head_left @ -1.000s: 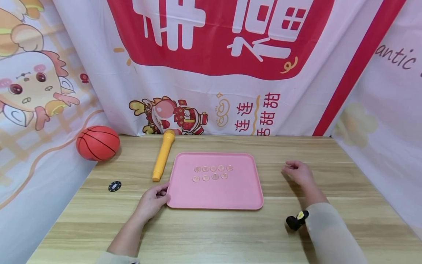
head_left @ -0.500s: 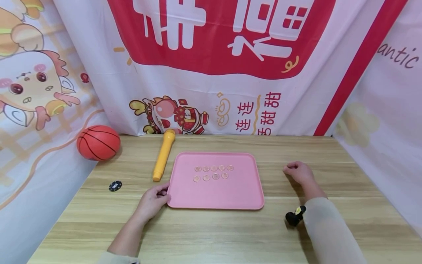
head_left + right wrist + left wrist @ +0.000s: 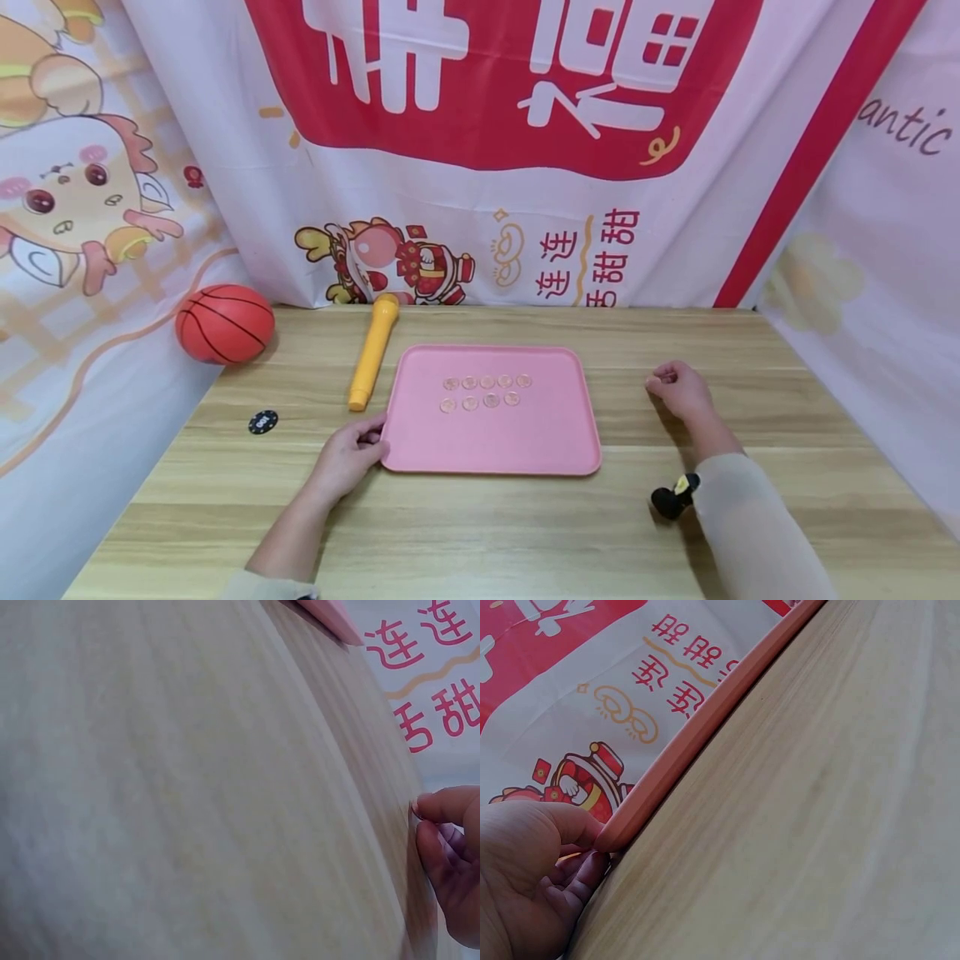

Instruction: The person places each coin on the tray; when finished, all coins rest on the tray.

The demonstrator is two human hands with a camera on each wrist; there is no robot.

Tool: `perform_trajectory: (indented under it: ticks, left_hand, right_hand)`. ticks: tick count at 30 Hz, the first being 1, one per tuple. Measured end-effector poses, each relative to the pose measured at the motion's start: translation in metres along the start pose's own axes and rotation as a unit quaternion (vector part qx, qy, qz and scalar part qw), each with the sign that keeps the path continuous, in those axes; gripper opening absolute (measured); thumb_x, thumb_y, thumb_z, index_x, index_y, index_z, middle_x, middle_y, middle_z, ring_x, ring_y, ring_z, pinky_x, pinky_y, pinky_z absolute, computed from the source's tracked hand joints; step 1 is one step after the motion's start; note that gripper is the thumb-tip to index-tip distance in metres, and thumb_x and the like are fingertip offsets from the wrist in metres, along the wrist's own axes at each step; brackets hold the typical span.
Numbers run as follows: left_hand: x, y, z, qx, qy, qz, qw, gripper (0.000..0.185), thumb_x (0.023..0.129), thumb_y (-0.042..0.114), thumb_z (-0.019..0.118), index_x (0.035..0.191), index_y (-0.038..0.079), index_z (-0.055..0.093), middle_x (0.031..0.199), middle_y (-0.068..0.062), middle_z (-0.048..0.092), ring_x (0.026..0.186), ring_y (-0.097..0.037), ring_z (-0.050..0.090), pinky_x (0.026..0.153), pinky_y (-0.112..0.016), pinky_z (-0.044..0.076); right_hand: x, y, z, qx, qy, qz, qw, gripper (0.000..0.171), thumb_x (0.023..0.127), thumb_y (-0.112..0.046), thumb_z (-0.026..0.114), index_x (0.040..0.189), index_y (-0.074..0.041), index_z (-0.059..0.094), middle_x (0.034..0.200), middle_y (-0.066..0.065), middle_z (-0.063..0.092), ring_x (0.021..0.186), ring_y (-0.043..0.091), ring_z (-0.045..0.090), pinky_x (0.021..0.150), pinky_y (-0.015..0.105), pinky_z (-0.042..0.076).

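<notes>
Your left hand point(image 3: 347, 457) grips the pink tray point(image 3: 491, 442) at its near-left corner; your right hand point(image 3: 678, 388) rests curled, empty, right of it.

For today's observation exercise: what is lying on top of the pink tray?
Nine small round coin-like discs lie on the pink tray, five in the back row and four in front. Their markings are too small to read.

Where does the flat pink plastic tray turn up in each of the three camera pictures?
Head: the flat pink plastic tray lies mid-table.
Left wrist: its rim runs diagonally from the left hand to the top.
Right wrist: only a corner shows at the top edge.
Shared landmark: the red-and-white printed banner.
</notes>
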State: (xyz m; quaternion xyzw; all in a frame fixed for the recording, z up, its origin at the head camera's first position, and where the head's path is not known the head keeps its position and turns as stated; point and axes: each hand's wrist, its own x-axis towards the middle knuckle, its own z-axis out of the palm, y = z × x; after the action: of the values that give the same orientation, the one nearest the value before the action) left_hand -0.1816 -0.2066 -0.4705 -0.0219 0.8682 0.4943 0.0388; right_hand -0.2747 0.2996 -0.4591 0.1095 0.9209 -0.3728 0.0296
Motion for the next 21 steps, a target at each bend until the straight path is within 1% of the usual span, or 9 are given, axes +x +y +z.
perform_trajectory:
  ticks: [3, 5, 6, 9, 12, 15, 19, 21]
  left_hand:
    - [0.0, -0.001, 0.0, -0.002, 0.001, 0.007, 1.0, 0.05, 0.087, 0.005, 0.063, 0.135, -0.007, 0.053, 0.107, -0.017, 0.065, 0.091, -0.015, 0.059, 0.073, -0.018, 0.05]
    - [-0.001, -0.001, 0.0, -0.007, 0.004, 0.015, 0.9999, 0.05, 0.086, 0.005, 0.063, 0.134, -0.008, 0.054, 0.105, -0.017, 0.065, 0.089, -0.015, 0.059, 0.073, -0.018, 0.05]
    - [-0.001, -0.001, 0.0, -0.007, 0.008, 0.023, 0.9997, 0.05, 0.086, 0.005, 0.063, 0.132, -0.01, 0.054, 0.103, -0.017, 0.065, 0.087, -0.014, 0.059, 0.071, -0.018, 0.05]
    - [-0.001, 0.0, 0.0, -0.012, 0.009, 0.031, 0.9994, 0.05, 0.085, 0.006, 0.063, 0.132, -0.011, 0.054, 0.101, -0.017, 0.065, 0.086, -0.013, 0.059, 0.07, -0.018, 0.05]
    - [-0.001, 0.0, 0.0, -0.013, 0.007, 0.022, 0.9996, 0.05, 0.085, 0.005, 0.063, 0.133, -0.01, 0.054, 0.103, -0.018, 0.065, 0.087, -0.014, 0.059, 0.071, -0.018, 0.05]
    - [0.0, -0.001, -0.001, -0.011, 0.0, 0.006, 0.9999, 0.05, 0.086, 0.004, 0.063, 0.135, -0.008, 0.053, 0.107, -0.018, 0.065, 0.09, -0.015, 0.059, 0.073, -0.017, 0.05]
    - [-0.001, 0.0, -0.001, -0.007, -0.002, 0.002, 1.0, 0.05, 0.087, 0.003, 0.063, 0.135, -0.008, 0.053, 0.108, -0.017, 0.065, 0.091, -0.014, 0.059, 0.073, -0.017, 0.05]
    - [-0.001, 0.0, -0.001, -0.006, -0.001, 0.002, 1.0, 0.05, 0.087, 0.003, 0.064, 0.135, -0.007, 0.053, 0.108, -0.017, 0.065, 0.091, -0.014, 0.058, 0.073, -0.017, 0.05]
  right_hand:
    - [-0.002, -0.002, 0.001, 0.011, 0.012, -0.013, 1.0, 0.036, 0.096, -0.022, 0.059, 0.122, 0.004, 0.055, 0.11, 0.022, 0.058, 0.092, 0.027, 0.055, 0.073, 0.029, 0.047]
    - [-0.005, -0.005, 0.002, 0.026, 0.017, -0.026, 0.999, 0.037, 0.095, -0.021, 0.06, 0.123, 0.004, 0.057, 0.11, 0.023, 0.061, 0.089, 0.022, 0.056, 0.072, 0.024, 0.046]
    - [-0.006, -0.008, 0.003, 0.036, 0.016, -0.033, 0.999, 0.038, 0.095, -0.021, 0.061, 0.124, 0.004, 0.058, 0.11, 0.023, 0.062, 0.088, 0.019, 0.056, 0.071, 0.022, 0.046]
    - [-0.011, -0.02, 0.009, 0.075, 0.002, -0.039, 0.996, 0.042, 0.094, -0.02, 0.062, 0.13, 0.002, 0.058, 0.115, 0.022, 0.063, 0.089, 0.013, 0.056, 0.073, 0.017, 0.046]
    - [-0.016, -0.035, 0.016, 0.112, -0.03, -0.029, 0.993, 0.046, 0.094, -0.02, 0.062, 0.136, -0.001, 0.054, 0.119, 0.018, 0.058, 0.095, 0.013, 0.054, 0.077, 0.016, 0.047]
    - [-0.021, -0.05, 0.025, 0.141, -0.049, -0.041, 0.988, 0.048, 0.092, -0.015, 0.063, 0.137, -0.001, 0.053, 0.116, 0.013, 0.056, 0.097, 0.014, 0.052, 0.078, 0.017, 0.047]
    - [-0.026, -0.068, 0.04, 0.177, -0.055, -0.082, 0.979, 0.048, 0.087, -0.008, 0.067, 0.133, 0.004, 0.055, 0.105, 0.01, 0.06, 0.089, 0.008, 0.054, 0.074, 0.017, 0.05]
    - [-0.029, -0.076, 0.048, 0.202, -0.063, -0.09, 0.973, 0.049, 0.086, -0.005, 0.068, 0.131, 0.007, 0.055, 0.099, 0.007, 0.062, 0.085, 0.006, 0.054, 0.072, 0.017, 0.051]
